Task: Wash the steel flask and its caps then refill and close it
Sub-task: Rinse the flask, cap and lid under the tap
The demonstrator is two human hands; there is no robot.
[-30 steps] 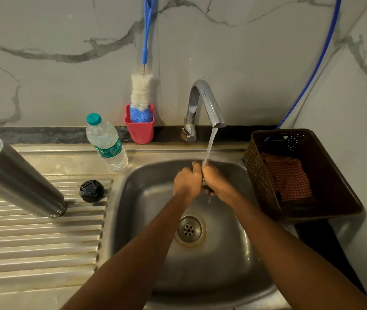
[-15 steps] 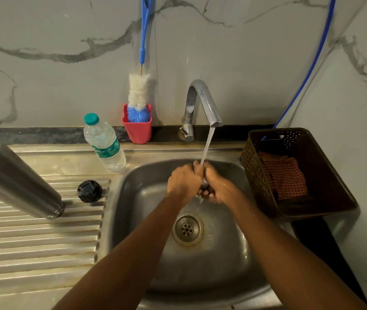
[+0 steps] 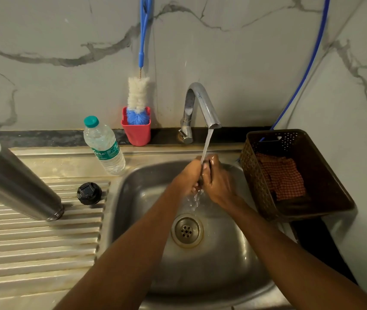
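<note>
The steel flask (image 3: 14, 182) stands on the ribbed drainboard at the left, with a black cap (image 3: 89, 193) beside it near the sink's edge. Over the sink (image 3: 137, 198), my left hand (image 3: 189, 175) and my right hand (image 3: 217, 182) are pressed together under the running tap (image 3: 200, 104). Their fingers curl round a small dark thing, apparently a cap, which is mostly hidden between them. Water runs over both hands and falls toward the drain (image 3: 187, 230).
A plastic water bottle (image 3: 104, 146) with a green lid stands behind the black cap. A red holder (image 3: 136, 133) with a bottle brush sits against the wall. A brown basket (image 3: 325, 175) holding a checked cloth stands right of the sink.
Both hands stay clasped under the stream and have shifted slightly against each other. The flask, black cap and bottle have not moved.
</note>
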